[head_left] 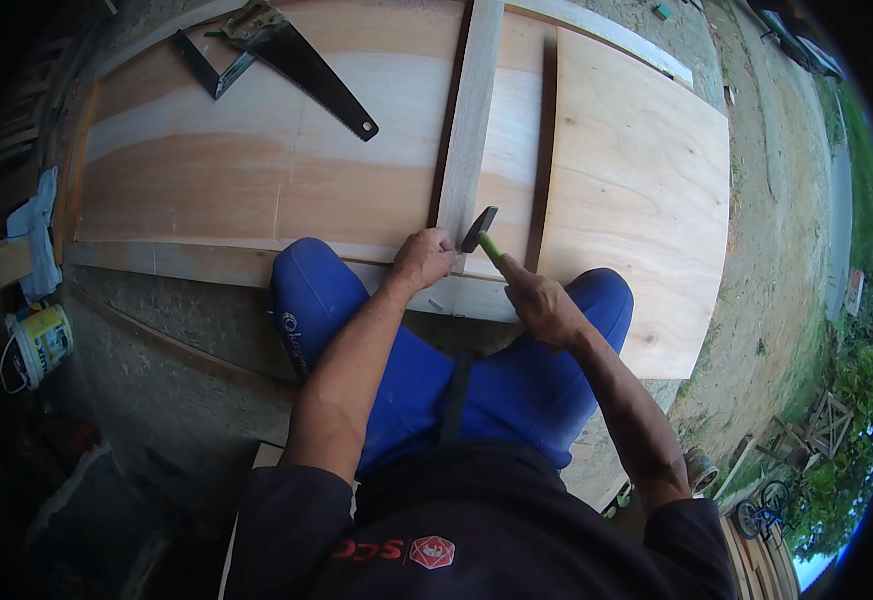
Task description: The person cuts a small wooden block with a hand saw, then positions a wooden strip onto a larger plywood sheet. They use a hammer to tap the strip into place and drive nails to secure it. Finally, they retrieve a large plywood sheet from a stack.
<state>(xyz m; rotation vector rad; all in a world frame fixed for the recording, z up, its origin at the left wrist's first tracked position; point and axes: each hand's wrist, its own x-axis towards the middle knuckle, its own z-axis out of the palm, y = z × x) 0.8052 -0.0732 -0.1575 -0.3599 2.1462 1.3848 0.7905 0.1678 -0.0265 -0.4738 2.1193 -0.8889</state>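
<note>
My right hand (546,308) is closed round the green handle of a hammer (479,228). Its dark head is close to the near end of a wooden batten (470,140), just right of my left fingertips. My left hand (423,260) rests at that same end, with thumb and fingers pinched together; what they hold, if anything, is too small to make out. The batten runs across a large plywood panel (356,190) in a wooden frame. Below my left hand, a small thin piece of metal (436,306) lies on the frame's near rail (481,298).
A handsaw (306,72) and a try square (214,72) lie on the panel's far left. A loose plywood sheet (646,200) covers the right side. At the left stand a paint bucket (41,345) and a pale blue plastic bag (38,235). My knees press near the frame.
</note>
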